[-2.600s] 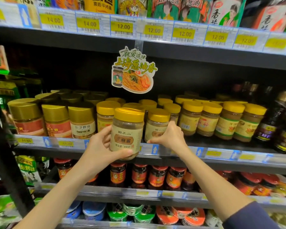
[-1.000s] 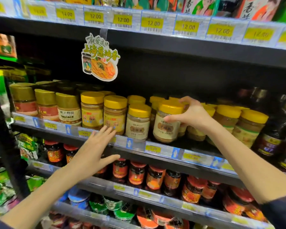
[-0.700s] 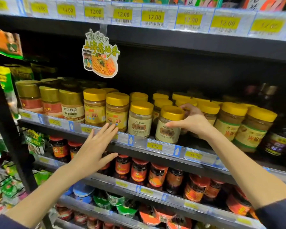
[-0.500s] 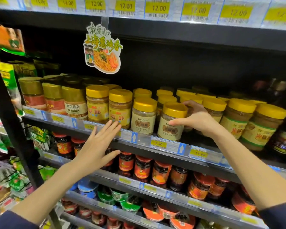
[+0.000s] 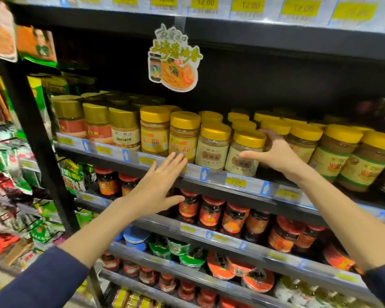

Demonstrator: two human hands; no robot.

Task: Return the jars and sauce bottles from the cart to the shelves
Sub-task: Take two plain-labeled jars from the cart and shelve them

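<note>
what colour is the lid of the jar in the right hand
The jar has a yellow lid; head view shows it best.

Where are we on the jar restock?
Done: the yellow-lidded jar stands upright in the front row of the shelf, beside a matching jar. In hand: the right hand grips it, thumb across the label; not released yet. The left hand is open, holding nothing. Left: let go; the cart is out of view, so remaining stock can't be judged.
</note>
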